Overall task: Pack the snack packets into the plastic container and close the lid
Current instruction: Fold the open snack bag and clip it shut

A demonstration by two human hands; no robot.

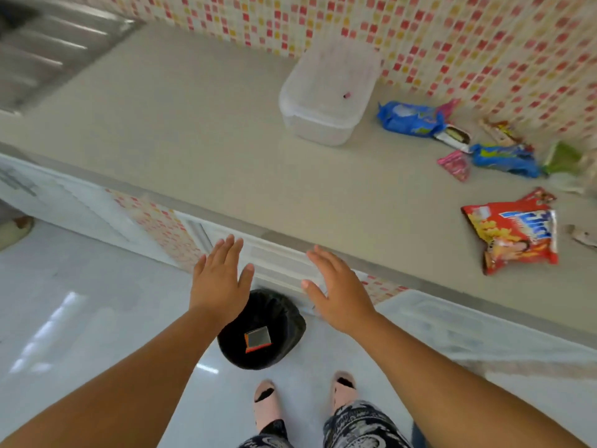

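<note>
Left hand (217, 282) flat, grip wide, holding nothing, short of the bench (200, 150) edge, above a black bin (277, 321) on the floor. Right hand (342, 295) likewise spread and bare. Farther back, lidded plastic container (326, 95) by the tiled wall; rightward, snack packets: blue (410, 119), pink (455, 164), blue (504, 158), green (562, 158), large red (517, 232).

Motion blur softened the whole view. The plastic container (326, 92) kept its lid on, so its inside could not be seen through the cloudy walls. The sink (48, 50) was cut off by the upper left corner. At the right edge, a green packet (562, 158) and a pale wrapper (583, 236) on the worktop (193, 140) were partly out of view, their print unreadable. The small bars (499, 132) by the wall were too smeared to identify.
</note>
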